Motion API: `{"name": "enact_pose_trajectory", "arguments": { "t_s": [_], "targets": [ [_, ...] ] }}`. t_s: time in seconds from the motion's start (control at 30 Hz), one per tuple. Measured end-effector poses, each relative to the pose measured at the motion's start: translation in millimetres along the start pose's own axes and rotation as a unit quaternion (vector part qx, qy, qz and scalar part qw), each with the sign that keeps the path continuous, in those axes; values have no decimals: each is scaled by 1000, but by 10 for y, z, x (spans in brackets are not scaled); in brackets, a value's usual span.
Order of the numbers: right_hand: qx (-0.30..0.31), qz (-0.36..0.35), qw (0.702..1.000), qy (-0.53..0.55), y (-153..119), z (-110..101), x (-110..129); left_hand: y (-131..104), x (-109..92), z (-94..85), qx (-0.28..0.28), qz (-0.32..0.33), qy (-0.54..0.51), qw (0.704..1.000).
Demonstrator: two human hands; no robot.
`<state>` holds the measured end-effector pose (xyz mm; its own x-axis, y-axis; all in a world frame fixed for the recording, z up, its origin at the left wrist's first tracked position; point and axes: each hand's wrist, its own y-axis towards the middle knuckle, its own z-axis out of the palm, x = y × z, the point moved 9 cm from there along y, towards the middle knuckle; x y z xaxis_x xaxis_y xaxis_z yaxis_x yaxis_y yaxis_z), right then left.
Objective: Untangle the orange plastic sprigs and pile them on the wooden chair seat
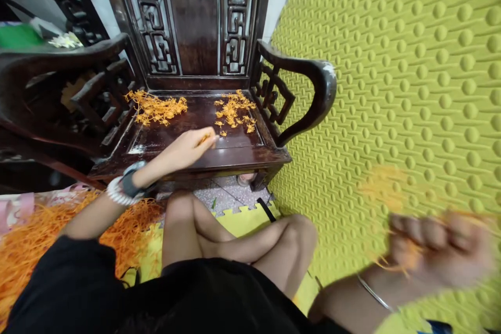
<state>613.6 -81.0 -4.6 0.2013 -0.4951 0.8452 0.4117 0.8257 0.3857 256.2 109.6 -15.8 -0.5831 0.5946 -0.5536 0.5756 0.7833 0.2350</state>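
Observation:
My left hand (pixel 195 145) is closed over the front of the dark wooden chair seat (pixel 195 112), with a bit of orange material between its fingers. Behind it on the seat lie two piles of small orange plastic pieces, a left pile (pixel 156 108) and a more scattered right pile (pixel 235 109). Far to the right, over the yellow mat, my right hand (pixel 438 245) is blurred, its fingers curled around orange strands. A blurred orange clump (pixel 385 185) shows just beyond that hand.
A large heap of orange strands (pixel 39 240) lies at the lower left. The chair's curved right armrest (pixel 324 83) borders the yellow bumpy mat (pixel 376 78). My crossed legs (pixel 235 242) are in front of the chair. A green object (pixel 19 35) stands at the far left.

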Motion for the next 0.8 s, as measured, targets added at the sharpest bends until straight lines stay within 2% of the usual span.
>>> {"name": "enact_pose_trajectory", "arguments": {
  "t_s": [0.07,0.17,0.2,0.27,0.3,0.33,0.37,0.43,0.5,0.53,0.6,0.67,0.73,0.8],
  "targets": [
    [-2,-7,997,77,161,143,-196,424,165,181,19,12,42,999],
    [46,-9,986,162,267,471,-398,937,415,504,40,-47,72,996],
    [55,-16,983,177,271,555,-415,1035,424,559,24,-61,77,995],
    [60,-20,979,194,259,682,-436,1098,241,608,-23,-38,58,997],
    [64,-15,978,199,250,738,-451,1060,61,640,-34,-2,22,999],
    [73,-12,976,206,241,799,-462,979,-155,702,-20,43,-33,998],
    [84,-11,973,214,234,861,-475,856,-396,792,18,92,-99,991],
    [99,-8,968,232,232,966,-515,520,-855,998,124,170,-205,956],
    [97,1,965,244,243,1035,-582,186,-1173,1146,189,219,-212,933],
    [91,11,965,245,250,1053,-625,61,-1256,1196,202,228,-195,932],
    [73,34,970,231,262,1043,-713,-82,-1272,1259,212,209,-183,937],
    [66,78,979,179,259,985,-829,-136,-1154,1300,225,151,-235,933],
    [99,164,977,89,208,909,-1015,-157,-985,1330,232,87,-315,916],
    [154,262,953,2,88,773,-1232,-175,-823,1362,226,31,-399,888]
  ]
}}
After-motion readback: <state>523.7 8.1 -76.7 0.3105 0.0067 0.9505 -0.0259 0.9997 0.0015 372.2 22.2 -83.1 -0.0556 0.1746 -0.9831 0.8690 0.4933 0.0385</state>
